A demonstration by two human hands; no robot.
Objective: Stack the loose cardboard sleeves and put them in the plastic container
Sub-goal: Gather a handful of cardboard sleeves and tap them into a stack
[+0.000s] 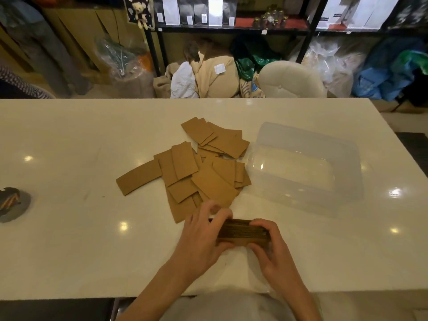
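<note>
Right now the left hand (203, 237) and right hand (271, 246) clasp the stack of sleeves (243, 231) between them, long axis three-to-nine, with the plastic container (308, 167) up at one o'clock, nearer the right hand, and loose sleeves (196, 167) lying at twelve.
</note>
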